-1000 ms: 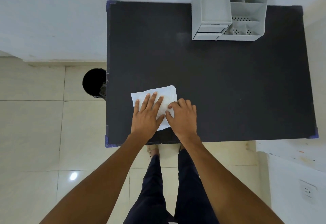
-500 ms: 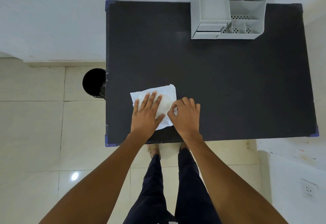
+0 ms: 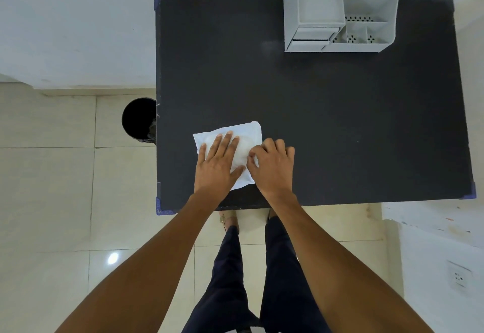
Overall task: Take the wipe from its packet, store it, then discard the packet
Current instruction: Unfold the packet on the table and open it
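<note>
White square packet (round bulge inside) near the table front edge; left hand flat, fingers spread; right hand pinching its edge

The worktop in front of me is a dark, matte rectangle with blue caps on its corners. It stands against a pale wall on the far side. The floor is laid with large cream tiles, and one near tile on the left carries a bright spot of reflected light. My legs show in dark trousers just below the near edge of the worktop, with a sandalled foot on the tiles. On the near right a white wall socket sits on another pale surface marked with a few small coloured specks.
</note>
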